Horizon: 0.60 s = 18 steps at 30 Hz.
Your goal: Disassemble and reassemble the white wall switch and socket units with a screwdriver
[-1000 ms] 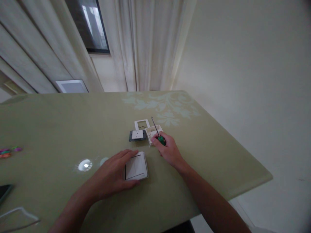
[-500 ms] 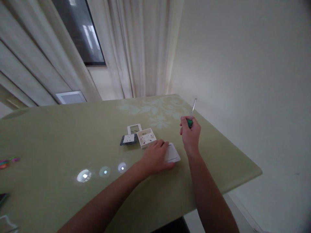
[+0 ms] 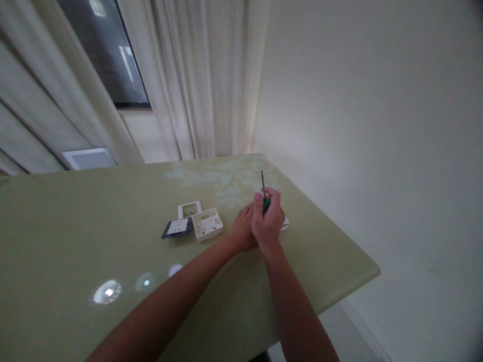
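My right hand (image 3: 268, 226) is closed around the green handle of a screwdriver (image 3: 263, 185), whose metal shaft points up and away. It overlaps my left hand (image 3: 243, 230), which lies low over the table with its fingers mostly hidden. From behind my right hand peeks the edge of a white plate (image 3: 286, 224). Left of my hands sits an open white square mounting box (image 3: 208, 227). Touching or close to it are a wall socket (image 3: 178, 227) with a white face and dark surround, and a white rectangular frame (image 3: 181, 211) with small screws inside its opening.
The pale green table (image 3: 124, 211) has a rounded corner at the right. Beyond it stand a plain wall (image 3: 358, 125) and long curtains (image 3: 215, 75) beside a dark window. A white-framed panel (image 3: 90, 159) shows behind the far edge.
My right hand has moved left with the screwdriver, from beside the plate to over my left hand. The plate is now mostly covered. The whole view has shifted somewhat to the right.
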Tool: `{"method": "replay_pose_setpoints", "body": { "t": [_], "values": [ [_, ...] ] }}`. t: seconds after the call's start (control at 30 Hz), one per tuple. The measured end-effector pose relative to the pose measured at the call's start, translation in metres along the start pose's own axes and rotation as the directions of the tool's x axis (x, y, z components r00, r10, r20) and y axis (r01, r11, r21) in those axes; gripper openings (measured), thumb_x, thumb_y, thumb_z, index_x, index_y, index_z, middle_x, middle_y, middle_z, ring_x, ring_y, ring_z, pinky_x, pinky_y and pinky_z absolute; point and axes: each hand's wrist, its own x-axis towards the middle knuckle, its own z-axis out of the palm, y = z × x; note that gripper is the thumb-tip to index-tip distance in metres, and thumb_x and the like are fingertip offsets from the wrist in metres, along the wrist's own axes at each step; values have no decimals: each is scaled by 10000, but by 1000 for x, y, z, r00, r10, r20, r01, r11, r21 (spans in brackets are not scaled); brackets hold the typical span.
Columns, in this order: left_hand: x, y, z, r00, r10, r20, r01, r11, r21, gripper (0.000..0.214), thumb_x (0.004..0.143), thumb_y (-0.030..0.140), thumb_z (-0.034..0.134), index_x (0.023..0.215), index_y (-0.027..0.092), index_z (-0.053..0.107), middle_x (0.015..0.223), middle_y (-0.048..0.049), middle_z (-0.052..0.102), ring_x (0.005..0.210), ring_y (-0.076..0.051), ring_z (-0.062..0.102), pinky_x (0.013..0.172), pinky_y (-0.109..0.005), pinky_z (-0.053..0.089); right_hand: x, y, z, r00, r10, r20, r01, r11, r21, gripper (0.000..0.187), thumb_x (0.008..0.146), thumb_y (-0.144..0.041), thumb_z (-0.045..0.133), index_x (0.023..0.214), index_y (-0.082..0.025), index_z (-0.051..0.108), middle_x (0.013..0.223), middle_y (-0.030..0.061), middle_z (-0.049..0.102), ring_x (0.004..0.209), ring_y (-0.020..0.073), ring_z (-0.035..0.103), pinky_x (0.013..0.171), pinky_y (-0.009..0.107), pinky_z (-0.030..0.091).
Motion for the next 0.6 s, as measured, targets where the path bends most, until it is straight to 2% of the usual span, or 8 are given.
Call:
{"method": "replay_pose_setpoints", "body": {
  "t": [0.07, 0.13, 0.17, 0.23, 0.33, 0.47, 0.6],
  "values": [
    [-34, -17, -20, 999, -40, -22, 42, 997, 64, 813, 903, 436, 854, 1599, 196, 509, 1682, -209, 495, 1581, -416, 431, 1336, -614, 314, -4, -1, 10, 996, -10, 93, 8, 1000, 22, 348, 1116, -506, 427, 1214, -234, 620, 1019, 85, 755, 933, 251, 714, 868, 351, 504],
    [-74, -41, -47, 992, -110, -57, 116, 986, 120, 729, 974, 413, 750, 1608, 164, 491, 1693, -226, 485, 1596, -436, 409, 1352, -668, 217, -13, -1, 26, 973, -33, 227, 24, 999, 41, 250, 1092, -448, 518, 1116, -242, 657, 1022, 65, 740, 962, 226, 713, 891, 326, 516],
    [-94, -55, -60, 982, -171, -85, 182, 971, 153, 650, 1027, 410, 654, 1597, 139, 500, 1679, -244, 499, 1586, -447, 421, 1334, -690, 229, -18, -1, 34, 955, -40, 295, 29, 999, 43, 200, 1065, -416, 581, 1087, -240, 673, 1055, 65, 730, 984, 219, 708, 903, 319, 518],
    [-132, -80, -85, 919, -364, -151, 391, 892, 226, 558, 1087, 457, 473, 1561, 171, 543, 1635, -204, 571, 1532, -409, 501, 1276, -637, 372, -29, 0, 49, 911, -32, 410, 23, 999, 29, 159, 1002, -359, 689, 1099, -233, 699, 1150, 74, 700, 1002, 213, 695, 908, 319, 519],
    [-178, -104, -108, 883, -450, -133, 469, 855, 223, 561, 1084, 486, 371, 1433, 147, 649, 1435, -212, 723, 1349, -393, 657, 1169, -595, 505, -42, 3, 64, 847, 0, 532, 3, 1000, -5, 234, 947, -307, 764, 1161, -232, 706, 1201, 73, 672, 982, 206, 677, 908, 330, 517],
    [-218, -109, -123, 868, -482, -121, 496, 854, 154, 596, 1028, 641, 460, 1322, 199, 732, 1441, -166, 735, 1349, -372, 666, 1187, -557, 507, -49, 4, 68, 791, 20, 612, -2, 1000, -31, 241, 928, -227, 744, 1164, -215, 696, 1192, 84, 682, 1028, 225, 657, 950, 358, 506],
    [-241, -114, -138, 849, -526, -57, 528, 847, 55, 674, 858, 746, 685, 1299, 238, 738, 1437, -150, 744, 1311, -401, 693, 1153, -535, 539, -53, -1, 66, 756, 36, 654, -9, 999, -45, 313, 909, -168, 695, 1219, -199, 672, 1225, 106, 691, 1064, 234, 648, 961, 366, 498]
  ]
}}
